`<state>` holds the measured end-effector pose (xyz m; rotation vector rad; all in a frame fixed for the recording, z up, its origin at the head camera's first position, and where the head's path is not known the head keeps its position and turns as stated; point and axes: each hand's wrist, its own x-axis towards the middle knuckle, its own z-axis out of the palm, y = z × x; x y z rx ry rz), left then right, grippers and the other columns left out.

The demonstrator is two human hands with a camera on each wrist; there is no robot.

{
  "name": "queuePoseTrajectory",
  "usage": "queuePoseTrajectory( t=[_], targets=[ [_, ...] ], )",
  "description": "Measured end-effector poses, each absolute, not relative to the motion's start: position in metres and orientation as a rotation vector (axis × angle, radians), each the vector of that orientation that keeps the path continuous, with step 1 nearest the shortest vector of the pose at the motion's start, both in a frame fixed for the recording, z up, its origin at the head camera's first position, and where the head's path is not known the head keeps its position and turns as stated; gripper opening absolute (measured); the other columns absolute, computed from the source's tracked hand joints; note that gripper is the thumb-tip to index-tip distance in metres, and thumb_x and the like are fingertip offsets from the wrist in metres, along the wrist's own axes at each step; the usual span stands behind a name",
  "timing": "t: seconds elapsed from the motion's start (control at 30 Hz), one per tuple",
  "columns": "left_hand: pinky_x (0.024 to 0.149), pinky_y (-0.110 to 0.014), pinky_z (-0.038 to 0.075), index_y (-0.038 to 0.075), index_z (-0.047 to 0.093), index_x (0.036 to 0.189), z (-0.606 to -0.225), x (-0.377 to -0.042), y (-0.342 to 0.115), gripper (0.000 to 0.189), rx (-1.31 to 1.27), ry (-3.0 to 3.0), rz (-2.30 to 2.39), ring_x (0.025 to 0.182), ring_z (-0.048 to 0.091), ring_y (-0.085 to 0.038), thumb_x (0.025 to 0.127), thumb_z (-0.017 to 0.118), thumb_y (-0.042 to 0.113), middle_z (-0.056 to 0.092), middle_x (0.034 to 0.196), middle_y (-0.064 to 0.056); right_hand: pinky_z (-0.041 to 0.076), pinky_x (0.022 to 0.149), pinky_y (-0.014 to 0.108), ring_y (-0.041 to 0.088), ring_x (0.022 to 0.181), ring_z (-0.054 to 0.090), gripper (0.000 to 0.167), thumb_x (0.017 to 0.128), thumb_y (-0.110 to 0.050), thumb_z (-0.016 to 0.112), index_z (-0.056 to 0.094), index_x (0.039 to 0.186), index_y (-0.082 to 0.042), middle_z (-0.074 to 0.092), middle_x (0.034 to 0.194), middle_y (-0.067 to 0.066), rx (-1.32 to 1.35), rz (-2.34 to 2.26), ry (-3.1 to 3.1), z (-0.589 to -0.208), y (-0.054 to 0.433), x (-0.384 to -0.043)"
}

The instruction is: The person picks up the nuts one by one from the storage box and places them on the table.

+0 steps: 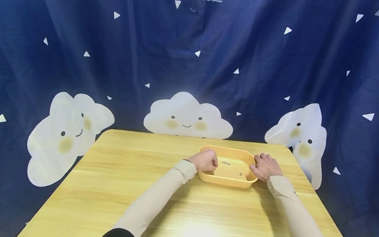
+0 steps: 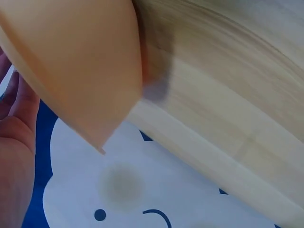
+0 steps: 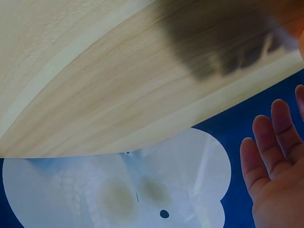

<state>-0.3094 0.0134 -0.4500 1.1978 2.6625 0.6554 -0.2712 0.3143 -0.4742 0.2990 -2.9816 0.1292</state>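
A yellow-orange plastic tray (image 1: pixel 226 181) with rounded corners sits toward the far right part of the table. Several small metallic pieces (image 1: pixel 226 163) lie in a row on its floor, and one more small piece (image 1: pixel 240 174) lies apart, nearer the right end. My left hand (image 1: pixel 205 160) reaches over the tray's left end with bent fingers pointing down inside; whether they hold anything is hidden. The left wrist view shows the tray wall (image 2: pixel 80 61) beside that hand's fingers (image 2: pixel 26 102). At the tray's right end is my right hand (image 1: pixel 266 167), thumb near the rim, its fingers (image 3: pixel 266 142) extended and loosely spread.
The light wooden table (image 1: pixel 132 188) has its far edge just beyond the tray. Behind it hangs a dark blue curtain (image 1: pixel 179 70) printed with white clouds and triangles. Both sleeved forearms cross the table from the front.
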Motion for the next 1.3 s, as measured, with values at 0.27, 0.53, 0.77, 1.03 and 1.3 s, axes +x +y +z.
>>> queuePoseTrajectory(
  t=[0.27, 0.53, 0.77, 1.03, 1.3],
  targets=[
    [0.082, -0.017, 0.058, -0.001, 0.081, 0.097, -0.448, -0.310, -0.004, 0.012, 1.117, 2.604, 0.815, 0.095, 0.075, -0.017, 0.089, 0.072, 0.001, 0.079, 0.106, -0.011, 0.048, 0.088, 0.062, 0.046, 0.111, 0.058, 0.041, 0.095, -0.031, 0.051, 0.063, 0.120, 0.000, 0.063, 0.122, 0.024, 0.299, 0.134, -2.976, -0.477, 0.315, -0.273],
    [0.082, -0.019, 0.059, -0.001, 0.080, 0.101, -0.451, -0.313, -0.019, 0.013, 1.043, 2.623, 0.836, 0.094, 0.075, -0.018, 0.090, 0.073, 0.003, 0.079, 0.105, -0.011, 0.048, 0.087, 0.062, 0.047, 0.110, 0.058, 0.043, 0.095, -0.032, 0.050, 0.063, 0.119, 0.000, 0.063, 0.121, 0.024, 0.314, 0.129, -2.964, -0.482, 0.319, -0.274],
    [0.082, -0.021, 0.060, -0.001, 0.079, 0.102, -0.452, -0.314, -0.031, 0.014, 1.004, 2.626, 0.901, 0.093, 0.075, -0.018, 0.091, 0.074, 0.004, 0.080, 0.104, -0.011, 0.047, 0.087, 0.062, 0.048, 0.109, 0.058, 0.040, 0.095, -0.031, 0.051, 0.063, 0.117, 0.000, 0.063, 0.120, 0.025, 0.308, 0.133, -2.960, -0.479, 0.318, -0.272],
    [0.084, -0.023, 0.060, 0.000, 0.080, 0.101, -0.455, -0.319, -0.043, 0.014, 1.030, 2.656, 0.961, 0.093, 0.075, -0.018, 0.091, 0.075, 0.008, 0.080, 0.101, -0.008, 0.048, 0.086, 0.062, 0.048, 0.108, 0.058, 0.041, 0.095, -0.031, 0.051, 0.063, 0.118, 0.001, 0.063, 0.120, 0.025, 0.315, 0.130, -2.961, -0.479, 0.318, -0.271],
    [0.085, -0.025, 0.061, 0.000, 0.080, 0.100, -0.454, -0.318, -0.055, 0.013, 1.009, 2.670, 1.017, 0.094, 0.076, -0.020, 0.091, 0.075, 0.009, 0.080, 0.100, -0.009, 0.048, 0.086, 0.062, 0.047, 0.108, 0.058, 0.041, 0.095, -0.031, 0.051, 0.063, 0.118, 0.001, 0.063, 0.120, 0.025, 0.317, 0.131, -2.958, -0.479, 0.317, -0.272]
  ],
)
